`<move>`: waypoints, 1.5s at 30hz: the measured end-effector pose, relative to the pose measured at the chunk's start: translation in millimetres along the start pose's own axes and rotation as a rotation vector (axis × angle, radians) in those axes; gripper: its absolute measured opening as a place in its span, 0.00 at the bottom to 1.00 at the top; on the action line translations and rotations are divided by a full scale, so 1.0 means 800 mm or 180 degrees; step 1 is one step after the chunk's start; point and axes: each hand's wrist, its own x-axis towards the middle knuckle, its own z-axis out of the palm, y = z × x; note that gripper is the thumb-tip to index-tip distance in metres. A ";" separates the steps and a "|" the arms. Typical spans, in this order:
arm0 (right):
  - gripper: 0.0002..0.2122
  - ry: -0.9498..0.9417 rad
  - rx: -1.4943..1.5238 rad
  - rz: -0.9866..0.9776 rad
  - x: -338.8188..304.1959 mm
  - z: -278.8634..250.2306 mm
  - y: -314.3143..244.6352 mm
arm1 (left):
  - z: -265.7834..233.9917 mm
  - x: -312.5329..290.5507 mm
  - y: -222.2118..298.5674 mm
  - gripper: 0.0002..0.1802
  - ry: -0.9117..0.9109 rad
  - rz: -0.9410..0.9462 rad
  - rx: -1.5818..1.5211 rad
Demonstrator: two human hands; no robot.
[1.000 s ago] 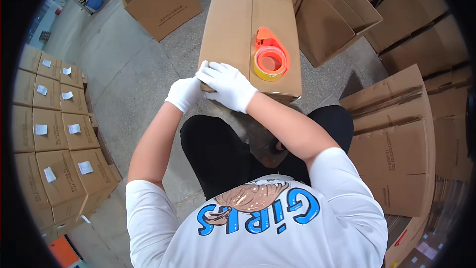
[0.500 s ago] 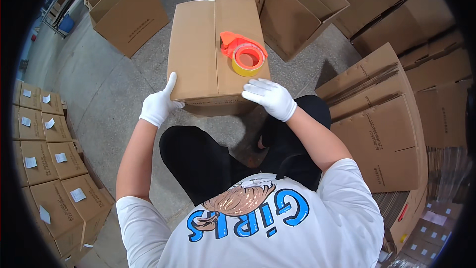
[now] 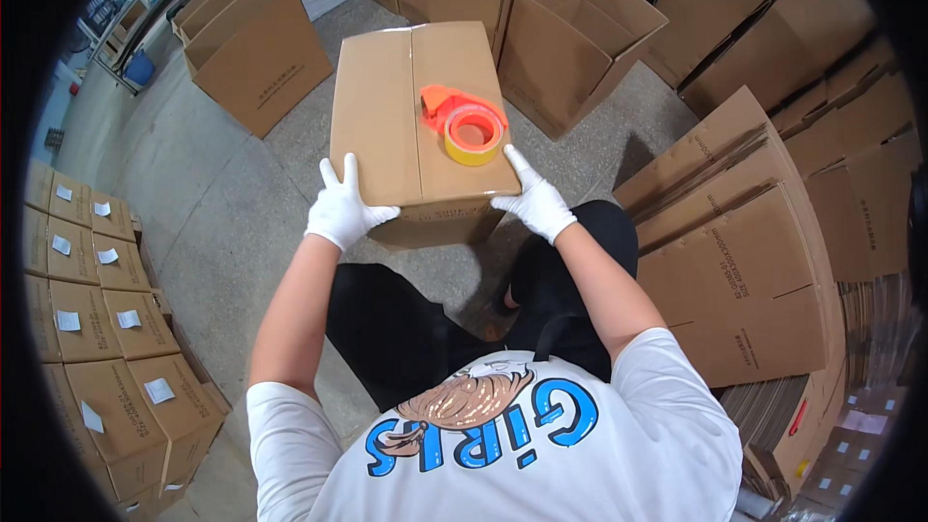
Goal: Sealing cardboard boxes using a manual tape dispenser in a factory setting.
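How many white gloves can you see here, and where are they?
2: one on the left hand, at the near left corner of the closed cardboard carton, and one on the right hand, at its near right corner. No others show.

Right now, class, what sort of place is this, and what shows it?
Probably a warehouse packing area: stacked boxes at left, open boxes ahead, and a tape dispenser on a closed box.

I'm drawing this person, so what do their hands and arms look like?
The left hand and right hand wear white gloves that cover the fingers and stop at the wrists. The forearms are bare, with loose white short sleeves above them.
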 end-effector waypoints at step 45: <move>0.07 0.0040 0.3122 0.0128 0.193 0.171 -0.131 | 0.130 0.053 -0.192 0.49 -0.0106 -0.2715 -0.3264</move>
